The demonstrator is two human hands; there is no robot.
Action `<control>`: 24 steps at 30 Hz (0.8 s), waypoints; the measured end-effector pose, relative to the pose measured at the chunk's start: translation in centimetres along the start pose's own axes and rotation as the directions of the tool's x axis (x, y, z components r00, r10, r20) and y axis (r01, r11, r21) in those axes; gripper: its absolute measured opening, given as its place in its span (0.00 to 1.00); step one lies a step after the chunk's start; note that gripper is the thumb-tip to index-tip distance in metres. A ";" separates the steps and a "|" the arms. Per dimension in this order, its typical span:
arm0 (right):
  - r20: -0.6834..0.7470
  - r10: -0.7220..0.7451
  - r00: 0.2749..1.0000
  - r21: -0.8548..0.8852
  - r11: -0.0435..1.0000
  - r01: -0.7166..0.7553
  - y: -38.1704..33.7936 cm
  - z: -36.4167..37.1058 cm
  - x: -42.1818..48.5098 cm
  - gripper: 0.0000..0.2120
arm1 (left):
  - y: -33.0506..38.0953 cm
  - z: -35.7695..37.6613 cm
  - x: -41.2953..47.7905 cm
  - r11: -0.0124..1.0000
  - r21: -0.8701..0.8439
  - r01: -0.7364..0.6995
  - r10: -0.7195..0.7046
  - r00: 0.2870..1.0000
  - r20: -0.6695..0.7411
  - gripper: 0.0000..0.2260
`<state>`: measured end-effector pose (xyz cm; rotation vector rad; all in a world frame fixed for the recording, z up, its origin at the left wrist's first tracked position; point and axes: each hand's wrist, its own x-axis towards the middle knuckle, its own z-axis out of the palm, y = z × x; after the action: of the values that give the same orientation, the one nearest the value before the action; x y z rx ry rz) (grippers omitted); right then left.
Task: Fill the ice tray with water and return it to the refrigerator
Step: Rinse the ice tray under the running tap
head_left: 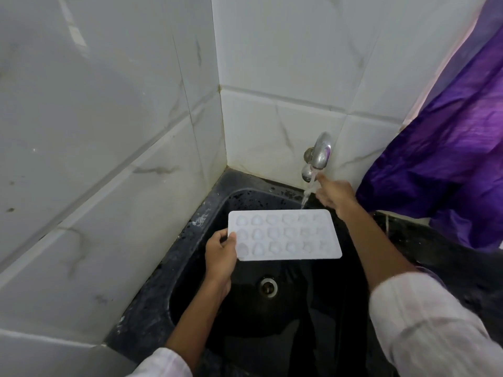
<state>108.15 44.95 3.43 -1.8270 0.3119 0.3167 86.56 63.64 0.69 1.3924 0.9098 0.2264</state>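
Over the sink (190, 240), left hand (221, 251) grips ice tray (285, 235) edge.

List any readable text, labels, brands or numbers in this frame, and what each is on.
None readable.
ice tray: moulded cavities only, no lettering shows.
tap: no brand mark shows.
wall tiles, sink, purple cloth: no print.

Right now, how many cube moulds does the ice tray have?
18, in three rows of six across the ice tray, which the left hand holds by its left edge over the sink. The rightmost column looks faint, so those three are less certain.
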 end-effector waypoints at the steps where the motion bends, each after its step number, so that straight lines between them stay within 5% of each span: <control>1: 0.003 -0.041 0.999 -0.119 0.992 0.041 0.8 -0.6 -1.0 0.25 | 0.0 0.1 0.4 1.000 0.004 0.003 -0.003 1.000 -0.013 0.09; 4: 0.054 -0.146 0.988 -0.334 0.930 0.156 3.6 -1.5 -3.6 0.26 | 0.1 0.7 1.5 1.000 -0.005 0.019 -0.019 0.999 -0.038 0.09; 11: -0.009 -0.219 0.976 -0.318 0.926 0.205 6.1 -0.3 -4.9 0.21 | -0.1 2.5 2.4 0.999 -0.003 0.038 -0.038 0.999 -0.028 0.08; 20: 0.048 -0.110 0.993 -0.336 0.934 0.120 6.2 0.4 -3.6 0.24 | -0.6 2.3 2.4 0.998 0.064 -0.021 0.022 1.000 -0.020 0.09; 24: 0.133 -0.056 0.989 -0.299 0.949 0.094 6.3 1.0 -2.9 0.34 | -0.6 1.8 2.6 0.998 0.062 -0.029 0.031 0.999 -0.038 0.08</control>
<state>103.02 44.41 -1.37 -2.1067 0.1092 0.4419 89.23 63.86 -1.08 1.4637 0.9353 0.2504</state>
